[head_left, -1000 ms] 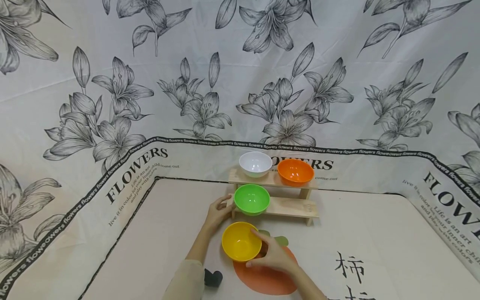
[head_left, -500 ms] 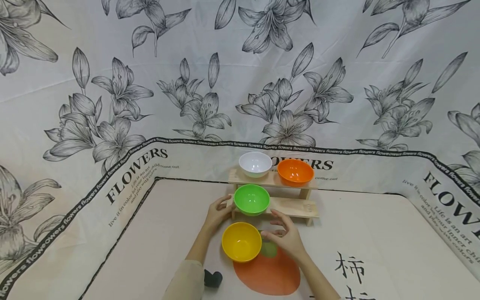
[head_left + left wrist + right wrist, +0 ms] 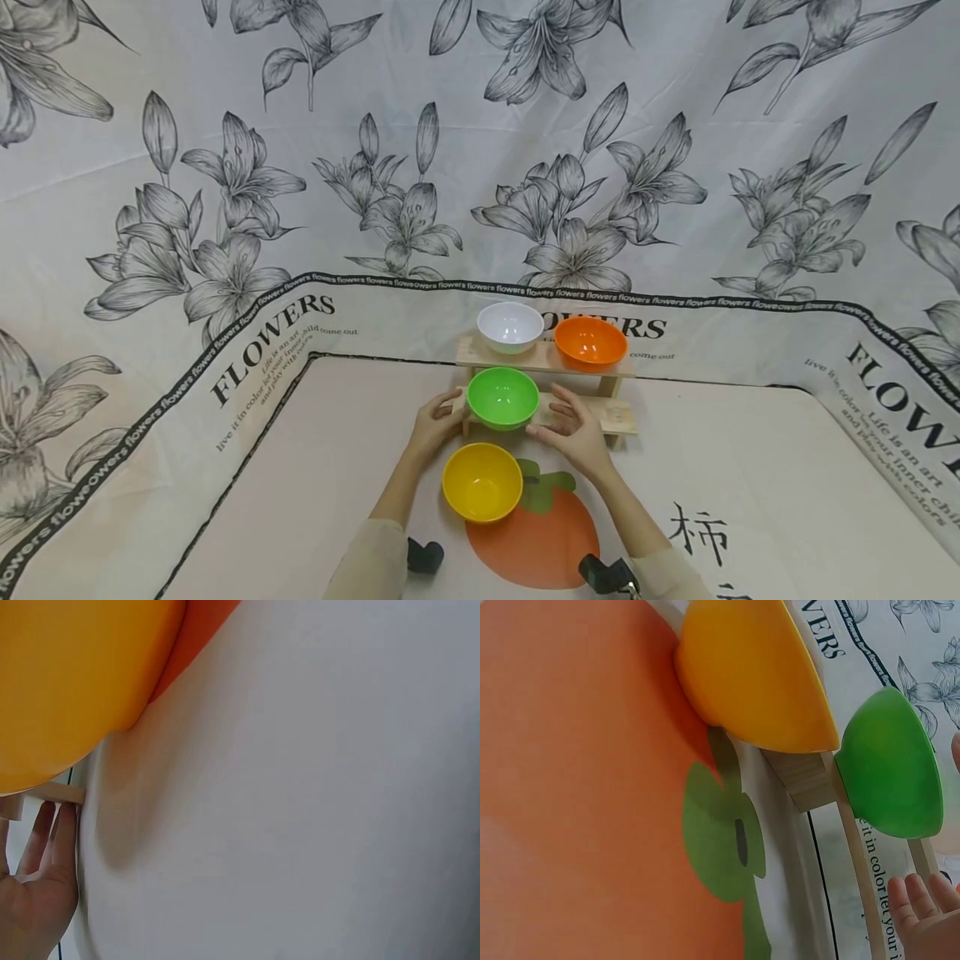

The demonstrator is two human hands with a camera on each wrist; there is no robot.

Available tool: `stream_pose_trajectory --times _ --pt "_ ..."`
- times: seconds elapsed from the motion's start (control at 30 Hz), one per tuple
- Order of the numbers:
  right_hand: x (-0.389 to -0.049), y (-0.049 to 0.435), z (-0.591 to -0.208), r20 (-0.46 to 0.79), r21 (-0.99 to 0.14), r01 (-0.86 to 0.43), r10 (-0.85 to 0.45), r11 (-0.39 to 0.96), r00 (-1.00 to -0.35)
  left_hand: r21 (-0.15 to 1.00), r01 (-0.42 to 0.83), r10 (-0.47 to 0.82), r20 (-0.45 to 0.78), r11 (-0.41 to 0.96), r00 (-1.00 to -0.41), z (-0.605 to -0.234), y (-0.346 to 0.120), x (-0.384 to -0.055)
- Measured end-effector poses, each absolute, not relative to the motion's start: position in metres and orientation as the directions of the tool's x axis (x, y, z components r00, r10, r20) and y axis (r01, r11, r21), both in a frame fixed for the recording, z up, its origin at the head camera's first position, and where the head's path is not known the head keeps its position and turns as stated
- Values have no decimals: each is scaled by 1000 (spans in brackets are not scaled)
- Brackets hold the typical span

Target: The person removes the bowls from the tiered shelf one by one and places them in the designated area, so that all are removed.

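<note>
A green bowl [image 3: 503, 398] sits on the lower step of a small wooden rack [image 3: 617, 417]. My left hand [image 3: 433, 432] is at the bowl's left side and the rack's left end; its fingers look straight in the left wrist view, and whether they touch the bowl is hard to tell. On the bowl's right, my right hand [image 3: 577, 437] is spread, thumb close to the bowl's lower side, with a gap showing to the fingers. Nearer me, a yellow bowl [image 3: 483, 483] stands on the tablecloth between my forearms. In the right wrist view the green bowl [image 3: 892, 765] is upright.
The rack's upper step holds a white bowl [image 3: 511, 327] on the left and an orange bowl [image 3: 591, 343] on the right. A printed persimmon [image 3: 536, 542] marks the tablecloth. Behind the rack hangs a flower-patterned cloth [image 3: 405, 192].
My right hand has let go of the yellow bowl and moved forward to the green bowl's right side. The left hand and all bowls have stayed in place.
</note>
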State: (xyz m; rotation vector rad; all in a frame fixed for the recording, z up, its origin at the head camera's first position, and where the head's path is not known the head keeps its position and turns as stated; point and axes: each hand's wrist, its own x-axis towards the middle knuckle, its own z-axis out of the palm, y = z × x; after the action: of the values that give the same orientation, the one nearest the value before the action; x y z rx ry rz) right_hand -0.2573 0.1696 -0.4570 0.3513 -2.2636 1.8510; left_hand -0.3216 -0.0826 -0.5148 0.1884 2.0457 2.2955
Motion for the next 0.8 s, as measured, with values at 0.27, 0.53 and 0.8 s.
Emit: stream_pose_trajectory --times 0.27,0.53,0.8 --pt "-276 162 -456 342 -916 -366 -157 165 -927 990 34 125 51 -136 -991 -514 -83 -322" --pt "-283 151 -457 275 -930 -321 -237 181 -932 990 42 129 60 -134 -990 -514 -83 -321" --pt "-286 147 -458 194 -915 -264 -240 306 -951 988 36 130 56 -149 -990 -515 -84 -323"
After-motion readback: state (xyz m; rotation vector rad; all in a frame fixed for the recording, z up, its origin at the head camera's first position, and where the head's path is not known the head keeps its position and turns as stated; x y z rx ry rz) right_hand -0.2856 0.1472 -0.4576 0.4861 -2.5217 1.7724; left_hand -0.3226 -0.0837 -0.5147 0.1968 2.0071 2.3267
